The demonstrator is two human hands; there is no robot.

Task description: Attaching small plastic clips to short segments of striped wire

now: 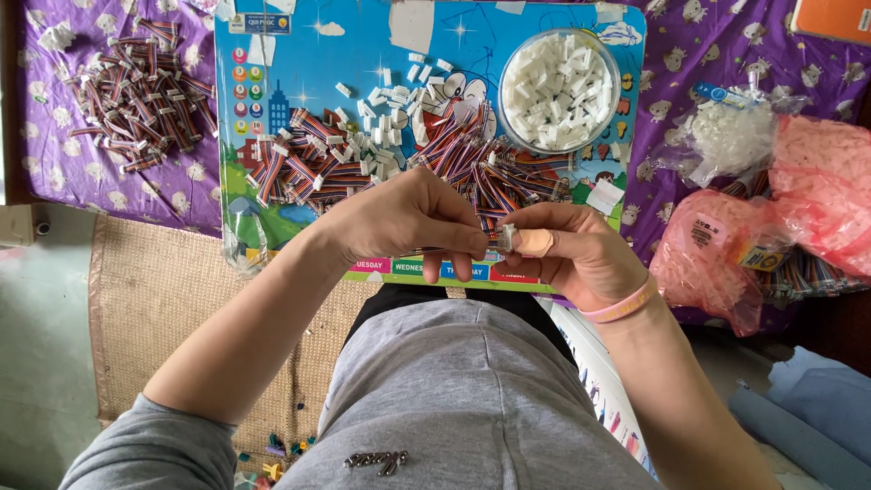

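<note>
A purple patterned cloth (pixel 82 172) covers the surface, carrying a blue cartoon board (pixel 363 45), a loose wire pile (pixel 141 91) and pink plastic bags (pixel 817 181).

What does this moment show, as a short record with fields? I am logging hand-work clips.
view: head camera, looking down
left hand: pinches striped wires at their end
right hand: holds a small white connector against the wires; plaster on one finger, pink wristband
board: blue cartoon board, bearing loose wire pieces and scattered white connectors
bowl: clear, round, full of white connectors
far left: second wire pile on purple cloth
right: pink bags
</note>
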